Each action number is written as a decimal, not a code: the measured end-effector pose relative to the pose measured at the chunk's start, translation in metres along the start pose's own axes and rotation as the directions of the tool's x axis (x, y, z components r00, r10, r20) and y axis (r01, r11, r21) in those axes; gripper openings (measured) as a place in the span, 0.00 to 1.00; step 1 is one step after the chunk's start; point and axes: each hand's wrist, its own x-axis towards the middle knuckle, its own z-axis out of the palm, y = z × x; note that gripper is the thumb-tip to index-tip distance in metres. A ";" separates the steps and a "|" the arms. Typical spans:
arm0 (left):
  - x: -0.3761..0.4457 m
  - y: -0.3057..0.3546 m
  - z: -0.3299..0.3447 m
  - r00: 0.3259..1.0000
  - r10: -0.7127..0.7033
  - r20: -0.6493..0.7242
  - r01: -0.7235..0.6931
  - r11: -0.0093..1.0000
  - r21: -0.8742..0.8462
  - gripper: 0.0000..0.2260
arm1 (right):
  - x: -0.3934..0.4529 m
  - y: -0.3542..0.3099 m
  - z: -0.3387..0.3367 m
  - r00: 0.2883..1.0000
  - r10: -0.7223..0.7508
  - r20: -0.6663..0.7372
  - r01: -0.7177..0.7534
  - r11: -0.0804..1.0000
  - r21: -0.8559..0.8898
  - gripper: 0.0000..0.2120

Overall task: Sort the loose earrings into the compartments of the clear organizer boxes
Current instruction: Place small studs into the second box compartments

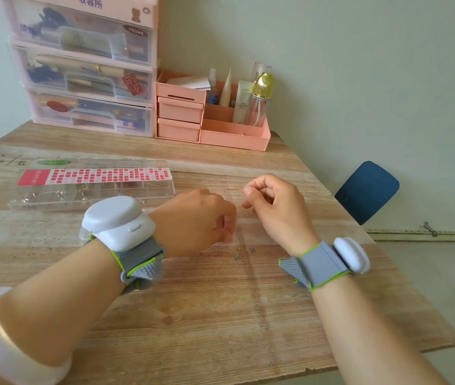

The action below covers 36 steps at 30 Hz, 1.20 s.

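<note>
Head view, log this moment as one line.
left hand: curled | right hand: curled | loose earrings: on table | organizer box: far left

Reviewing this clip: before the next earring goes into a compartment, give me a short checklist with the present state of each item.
1. Organizer box within view on the table: ok, it lies to the left, beyond the left wrist.
2. Loose earrings left to sort: ok, a few small metal pieces lie on the wood between the wrists.
3. Right hand holds an earring: cannot tell, fingers are curled as if pinching, but nothing is clearly visible.
4. Left hand holds something: cannot tell, fingers are curled and face away.
5. Box lid open: cannot tell, a clear panel with a pink sticker lies over its far part.
</note>
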 end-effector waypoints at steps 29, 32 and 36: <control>-0.023 -0.018 -0.017 0.979 -0.103 -0.177 -0.062 0.674 -0.737 0.08 | -0.003 -0.003 0.002 1.000 -0.008 0.000 0.008 1.000 -0.014 0.05; -0.023 -0.018 -0.016 0.977 -0.127 -0.173 -0.046 0.662 -0.748 0.07 | -0.004 -0.005 0.001 1.000 -0.013 0.015 0.013 1.000 0.003 0.05; -0.021 -0.020 -0.016 0.956 -0.180 -0.233 -0.044 0.695 -0.718 0.03 | -0.006 -0.007 -0.001 0.997 -0.021 0.073 0.018 0.999 0.051 0.04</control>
